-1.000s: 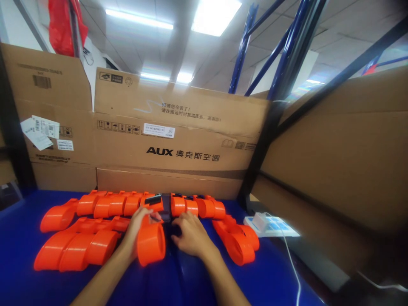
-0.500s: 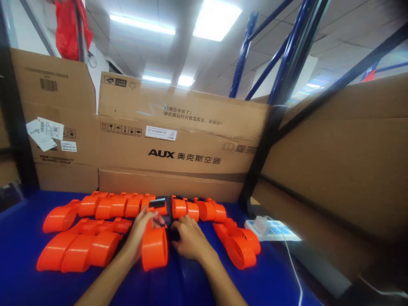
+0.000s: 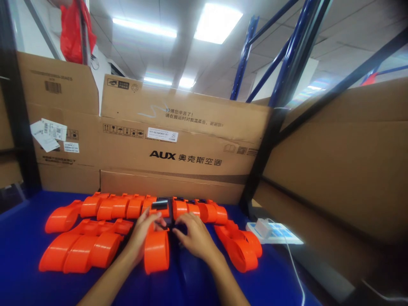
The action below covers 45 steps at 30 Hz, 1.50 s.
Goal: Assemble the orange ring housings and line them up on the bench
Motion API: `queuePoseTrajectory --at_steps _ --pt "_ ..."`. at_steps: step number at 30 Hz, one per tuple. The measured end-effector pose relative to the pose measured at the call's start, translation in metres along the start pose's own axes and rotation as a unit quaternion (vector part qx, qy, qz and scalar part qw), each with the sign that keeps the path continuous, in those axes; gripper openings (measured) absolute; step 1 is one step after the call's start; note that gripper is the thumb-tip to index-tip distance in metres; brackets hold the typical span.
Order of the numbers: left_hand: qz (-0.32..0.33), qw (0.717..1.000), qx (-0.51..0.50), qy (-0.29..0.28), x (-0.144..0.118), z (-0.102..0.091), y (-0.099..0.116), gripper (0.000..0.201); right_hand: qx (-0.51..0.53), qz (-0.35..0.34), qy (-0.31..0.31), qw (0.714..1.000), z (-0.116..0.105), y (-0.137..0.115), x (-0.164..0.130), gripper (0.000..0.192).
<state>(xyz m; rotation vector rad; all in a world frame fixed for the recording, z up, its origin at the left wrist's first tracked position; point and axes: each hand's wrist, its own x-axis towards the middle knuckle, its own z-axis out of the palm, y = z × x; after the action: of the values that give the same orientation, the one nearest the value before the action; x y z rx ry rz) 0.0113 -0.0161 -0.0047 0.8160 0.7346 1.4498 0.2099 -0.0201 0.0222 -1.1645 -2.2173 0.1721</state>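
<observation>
An orange plastic housing [image 3: 156,250] is gripped between the two hands on the blue bench [image 3: 19,238]: the left hand [image 3: 144,231] is curled against its left side with fingers laid over its top, and the right hand [image 3: 194,233] is pressed to a small black part [image 3: 168,212] at the housing's far end, fingertips bent down onto it. Whether the right hand pinches that part cannot be told.

More orange housings are laid around the hands — a row [image 3: 105,208] beyond the left hand, a nested stack [image 3: 79,250] left of it, a short row [image 3: 200,210] beyond the right hand and another stack [image 3: 239,246] to its right. An exact count cannot be made, as the pieces overlap.

Right of the right hand, a white power strip [image 3: 276,231] is seen with one white charger [image 3: 260,225] plugged in. Behind the hands, a cardboard box [image 3: 178,144] is printed "AUX" with Chinese characters — white labels are stuck on it, too small to be read.
</observation>
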Motion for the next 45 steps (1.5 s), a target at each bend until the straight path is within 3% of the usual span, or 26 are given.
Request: queuePoseTrajectory --at_steps 3,6,10,13,21,29,32,38,45 --pt "0.006 1.000 0.014 0.003 0.000 0.001 0.002 0.036 0.084 0.017 0.070 0.994 0.001 0.001 0.004 0.015" --pt "0.007 0.999 0.032 0.000 -0.001 0.002 0.003 0.038 0.204 0.042 0.135 0.969 0.006 0.003 0.008 0.026" --pt "0.013 0.998 0.064 -0.016 -0.001 0.002 0.000 0.041 0.353 0.109 0.141 0.918 0.009 0.002 0.008 0.042" --pt "0.015 0.996 0.085 -0.035 -0.001 0.001 -0.002 0.040 0.430 0.109 0.151 0.884 0.006 -0.002 0.008 0.054" --pt "0.024 0.988 0.129 -0.081 -0.003 0.002 -0.004 0.039 0.416 0.110 0.193 0.882 0.004 -0.003 0.011 0.033" --pt "0.031 0.986 0.142 -0.080 -0.003 0.002 -0.005 0.042 0.500 0.118 0.185 0.838 0.009 -0.015 0.009 0.033" --pt "0.030 0.987 0.137 -0.077 -0.005 0.004 -0.003 0.042 0.485 0.112 0.197 0.845 0.007 -0.017 0.009 0.028" --pt "0.034 0.986 0.137 -0.088 -0.008 0.005 -0.002 0.042 0.349 0.084 0.239 0.902 0.004 -0.017 0.008 0.023" --pt "0.041 0.986 0.137 -0.084 -0.006 0.004 -0.003 0.041 0.329 0.095 0.256 0.904 0.014 -0.024 0.005 0.028"
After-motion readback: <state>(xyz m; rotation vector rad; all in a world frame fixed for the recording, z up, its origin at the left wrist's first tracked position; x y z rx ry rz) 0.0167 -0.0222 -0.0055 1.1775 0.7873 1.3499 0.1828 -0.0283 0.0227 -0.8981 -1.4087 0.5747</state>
